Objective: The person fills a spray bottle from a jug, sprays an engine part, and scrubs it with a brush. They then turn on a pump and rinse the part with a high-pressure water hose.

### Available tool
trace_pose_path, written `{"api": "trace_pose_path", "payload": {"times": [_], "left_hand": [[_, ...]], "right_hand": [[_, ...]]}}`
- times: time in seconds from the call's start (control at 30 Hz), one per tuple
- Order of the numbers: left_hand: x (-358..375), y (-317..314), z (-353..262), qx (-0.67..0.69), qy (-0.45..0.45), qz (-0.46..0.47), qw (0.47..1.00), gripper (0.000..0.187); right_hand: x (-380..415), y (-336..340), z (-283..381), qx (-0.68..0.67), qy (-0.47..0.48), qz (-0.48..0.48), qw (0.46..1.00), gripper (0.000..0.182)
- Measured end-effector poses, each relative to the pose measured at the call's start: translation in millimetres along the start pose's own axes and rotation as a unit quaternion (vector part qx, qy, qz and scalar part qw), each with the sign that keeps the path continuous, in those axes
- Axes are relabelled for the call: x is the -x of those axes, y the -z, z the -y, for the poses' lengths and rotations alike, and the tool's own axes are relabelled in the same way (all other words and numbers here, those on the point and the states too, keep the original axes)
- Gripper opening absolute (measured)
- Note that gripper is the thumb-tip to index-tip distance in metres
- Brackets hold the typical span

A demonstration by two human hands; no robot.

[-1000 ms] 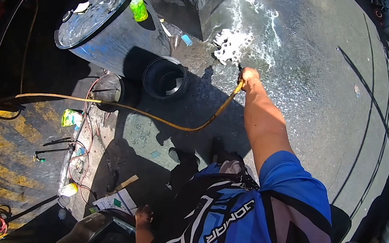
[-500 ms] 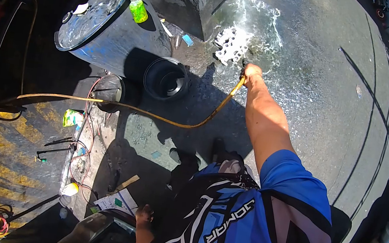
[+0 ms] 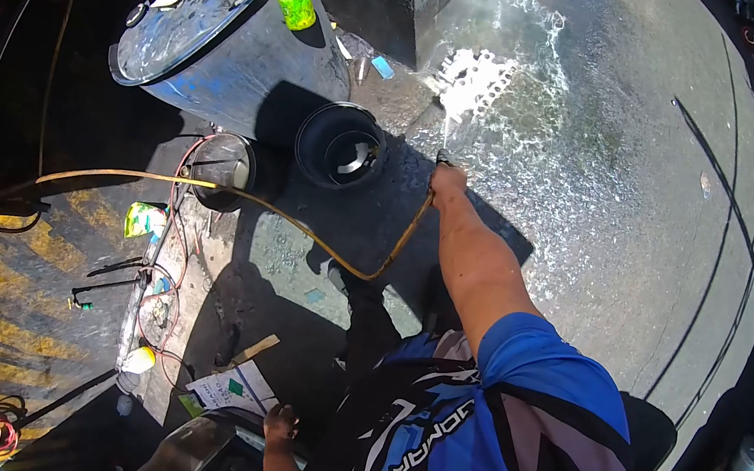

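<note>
Now, right of the big barrel (image 3: pixel 247 60), the right hand (image 3: pixel 448 184) curls its fingers round the yellow hose (image 3: pixel 410 231), spraying the white holey thing (image 3: pixel 470 84), but the left hand (image 3: pixel 280 424), below the barrel, has fingers too dark to tell.

Your yellow hose (image 3: pixel 408 233) bends in a loose curve up to the dark nozzle (image 3: pixel 443 157) in your right hand (image 3: pixel 448 185), its thin jet aimed at the bright white part (image 3: pixel 471 82), pierced with round holes, lying on wet, foam-streaked ground (image 3: pixel 520 125).
</note>
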State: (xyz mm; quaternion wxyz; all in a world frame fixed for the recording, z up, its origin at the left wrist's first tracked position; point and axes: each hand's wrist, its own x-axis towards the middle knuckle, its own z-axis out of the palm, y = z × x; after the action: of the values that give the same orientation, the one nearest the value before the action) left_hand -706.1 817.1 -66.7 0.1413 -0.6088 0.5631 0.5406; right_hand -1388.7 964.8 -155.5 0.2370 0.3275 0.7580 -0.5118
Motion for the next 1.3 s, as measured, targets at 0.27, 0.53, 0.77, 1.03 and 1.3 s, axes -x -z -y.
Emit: {"api": "trace_pose_path", "payload": {"times": [0.27,0.53,0.77,1.03,1.3], "left_hand": [[-31,99,-11,-0.038,-0.069,0.001,0.997,0.027],[-98,137,-30,-0.040,0.074,-0.068,0.994,0.038],[-130,142,-9,-0.072,-0.002,-0.045,0.996,0.014],[-131,101,-4,-0.082,-0.030,-0.051,0.995,0.021],[-144,75,-31,-0.054,0.026,-0.020,0.998,0.023]], "right_hand": [[21,-91,-17,0.015,0.043,-0.038,0.998,0.031],[-6,-210,-73,-0.011,0.048,-0.083,0.995,0.034],[-14,-260,-85,-0.012,0.078,-0.130,0.988,0.036],[-66,-285,-110,-0.006,0.113,-0.149,0.982,0.039],[-70,-280,-87,-0.037,0.094,-0.112,0.989,0.036]]}}
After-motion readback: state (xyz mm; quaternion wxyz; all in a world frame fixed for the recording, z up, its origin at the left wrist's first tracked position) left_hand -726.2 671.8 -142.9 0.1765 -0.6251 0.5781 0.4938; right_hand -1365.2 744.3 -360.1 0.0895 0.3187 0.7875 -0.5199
